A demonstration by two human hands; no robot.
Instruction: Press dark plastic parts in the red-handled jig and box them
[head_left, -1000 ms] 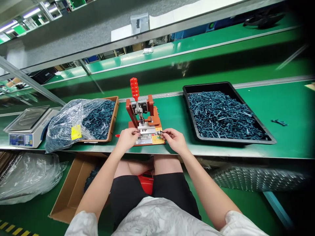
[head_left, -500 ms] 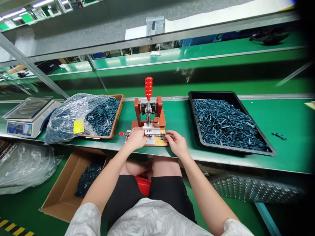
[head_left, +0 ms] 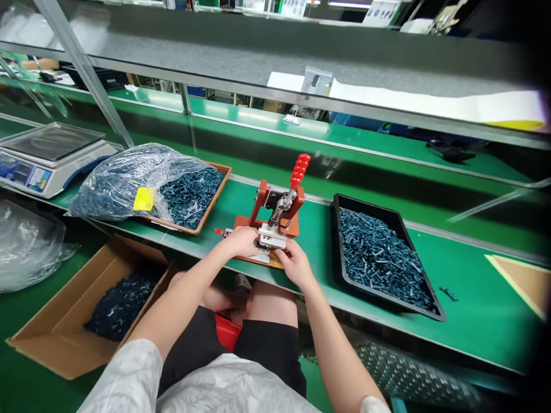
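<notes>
A toggle-clamp hand press (head_left: pixel 279 209) with a brown-red frame stands before me, its red ribbed handle (head_left: pixel 300 170) pointing up. Near its foot is a pale metal block (head_left: pixel 272 237). My left hand (head_left: pixel 244 241) is at the block's left side, fingers curled in; the fingertips are partly hidden. From the right, my right hand (head_left: pixel 296 263) has thumb and fingers closed together at the block's right end. Whatever lies between these fingers is too small or covered to make out. A small red-tipped lever (head_left: pixel 219 232) pokes out left of my left hand.
To the right, a black tray (head_left: pixel 340 252) holds many small dark blue parts; a few loose ones (head_left: pixel 448 293) lie beyond it. On the left are a brown tray (head_left: pixel 217 198) partly under a plastic bag (head_left: pixel 116 178), a scale (head_left: pixel 55 160), and a cardboard box (head_left: pixel 55 338) below.
My view has turned, so the bench looks tilted. My right hand has come closer to the block, and the small dark part seen at its fingertips no longer shows. The left hand stays at the press.
</notes>
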